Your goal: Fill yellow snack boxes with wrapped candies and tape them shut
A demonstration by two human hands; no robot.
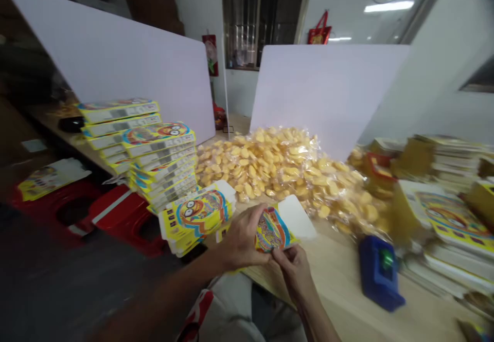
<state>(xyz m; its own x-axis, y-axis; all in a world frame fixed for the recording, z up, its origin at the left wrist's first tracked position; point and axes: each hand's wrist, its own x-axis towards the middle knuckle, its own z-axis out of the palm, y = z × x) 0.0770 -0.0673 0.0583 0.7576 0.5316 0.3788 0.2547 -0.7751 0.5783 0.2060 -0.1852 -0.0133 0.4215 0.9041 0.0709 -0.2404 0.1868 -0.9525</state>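
Left forearm (170, 290), seven o'clock: left hand (243, 236) clasped printed carton (273, 230); right hand's (294, 266) fingers pinched its near edge; folding, apparently; tucking seemed needed next.

The one view looks forward and down from the person's head, near the bare left hand (244, 236) and bare right hand (296, 267) at lower centre, across the pale wooden tabletop (335, 275) to large white panels (324, 87) in the upper half.
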